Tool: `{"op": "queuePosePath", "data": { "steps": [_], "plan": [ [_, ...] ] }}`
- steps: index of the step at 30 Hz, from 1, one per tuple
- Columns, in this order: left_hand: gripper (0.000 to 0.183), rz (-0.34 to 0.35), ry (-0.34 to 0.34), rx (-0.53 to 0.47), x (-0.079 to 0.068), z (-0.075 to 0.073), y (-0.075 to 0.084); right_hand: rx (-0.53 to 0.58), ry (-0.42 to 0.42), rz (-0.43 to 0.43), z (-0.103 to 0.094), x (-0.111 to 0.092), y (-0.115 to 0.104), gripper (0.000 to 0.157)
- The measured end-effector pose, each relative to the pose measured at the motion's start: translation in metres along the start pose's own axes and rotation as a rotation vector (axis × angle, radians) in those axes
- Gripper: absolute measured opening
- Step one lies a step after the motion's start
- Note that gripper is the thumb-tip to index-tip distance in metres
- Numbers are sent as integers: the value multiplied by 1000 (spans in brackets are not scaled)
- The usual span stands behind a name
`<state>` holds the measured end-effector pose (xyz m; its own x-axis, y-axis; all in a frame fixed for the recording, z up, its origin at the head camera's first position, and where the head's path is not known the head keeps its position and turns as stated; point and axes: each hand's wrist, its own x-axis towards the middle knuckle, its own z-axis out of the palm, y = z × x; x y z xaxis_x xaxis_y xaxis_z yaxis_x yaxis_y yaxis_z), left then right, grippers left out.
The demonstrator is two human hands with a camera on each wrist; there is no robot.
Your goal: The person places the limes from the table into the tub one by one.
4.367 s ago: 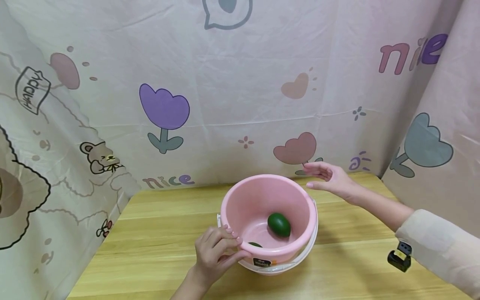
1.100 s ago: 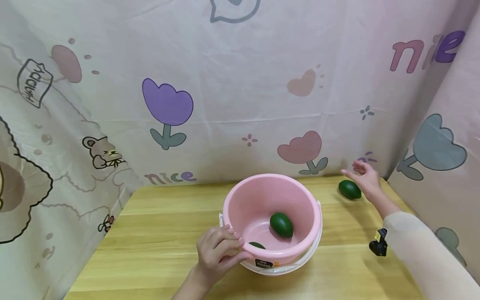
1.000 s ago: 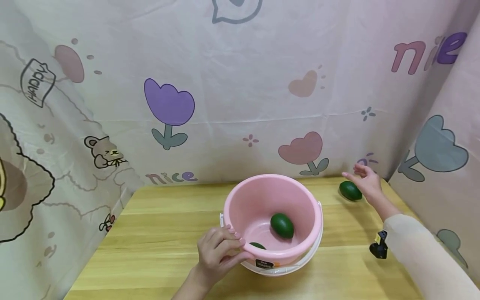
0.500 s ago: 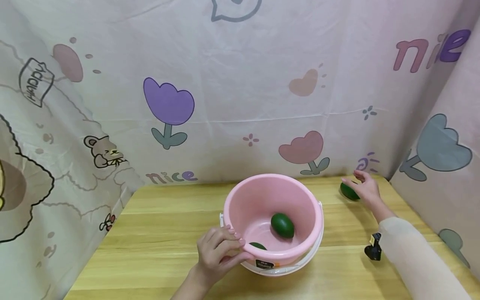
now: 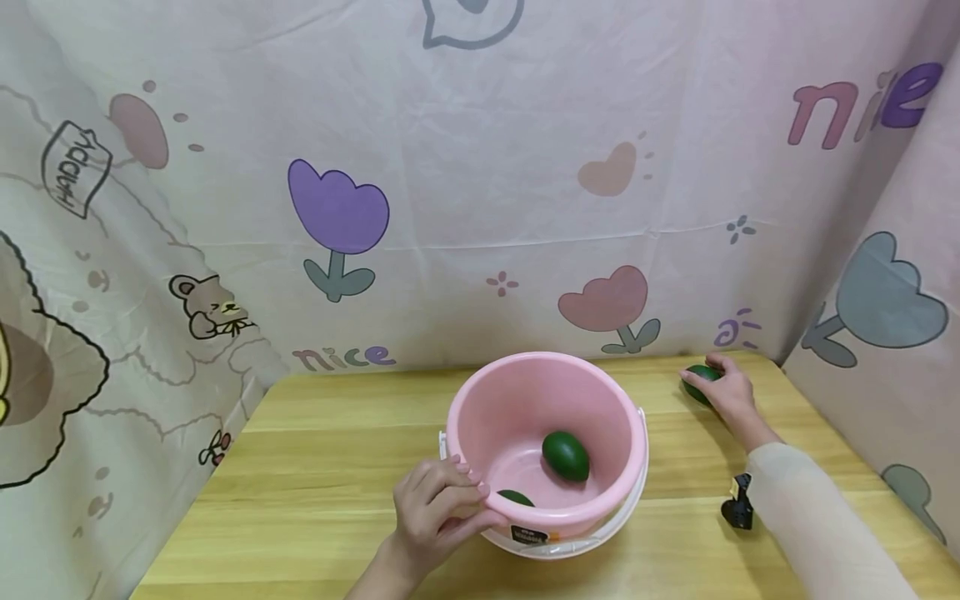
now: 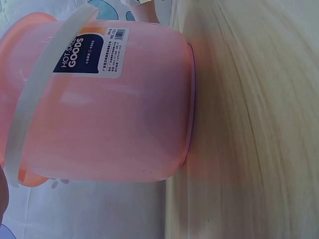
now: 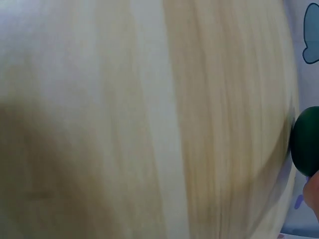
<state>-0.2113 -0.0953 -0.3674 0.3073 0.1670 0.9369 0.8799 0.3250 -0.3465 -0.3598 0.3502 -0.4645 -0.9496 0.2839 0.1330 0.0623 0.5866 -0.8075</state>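
A pink bucket (image 5: 540,504) with a white handle stands on the wooden table, its label facing front. My left hand (image 5: 438,508) grips the bucket's near-left rim, fingers over the edge and thumb outside. Inside lies one dark green oval fruit (image 5: 566,456); a second green fruit (image 5: 516,497) is mostly hidden by the near rim. At the table's back right, my right hand (image 5: 731,392) holds another dark green oval fruit (image 5: 699,385) between thumb and fingers. In the right wrist view, that fruit (image 7: 306,142) shows at the right edge, a fingertip (image 7: 313,193) against it.
The wooden table (image 5: 322,467) reaches back to a patterned curtain (image 5: 450,183), which also hangs along both sides. A black wrist camera (image 5: 738,502) hangs under the right sleeve. The bucket's white handle (image 6: 35,89) hangs down at its front.
My right hand has moved from beside the bucket to the back-right fruit, then lowered and closed its fingers around it. My left hand stays on the bucket's rim.
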Motion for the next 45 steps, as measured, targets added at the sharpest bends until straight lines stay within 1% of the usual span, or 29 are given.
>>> {"op": "queuePosePath", "data": {
  "steps": [11, 16, 23, 32, 41, 45],
  "plan": [
    [35, -1, -4, 7, 3, 1, 2, -123, 24, 14, 4, -7, 6, 75],
    [35, -4, -10, 8, 3, 2, 3, -144, 29, 14, 2, -9, 8, 73],
    [35, -12, -12, 6, 3, 2, 3, -132, -2, 1, 2, -10, 7, 74],
    [35, -26, -9, 9, 2, 0, 3, -168, -31, -85, 8, -11, 15, 78],
    [35, -21, -2, 13, 3, -2, 3, -171, -46, -94, 7, -13, 12, 79],
    [35, -20, -12, 18, 3, -2, 2, -201, -81, -113, 6, -19, 9, 77]
  ]
}}
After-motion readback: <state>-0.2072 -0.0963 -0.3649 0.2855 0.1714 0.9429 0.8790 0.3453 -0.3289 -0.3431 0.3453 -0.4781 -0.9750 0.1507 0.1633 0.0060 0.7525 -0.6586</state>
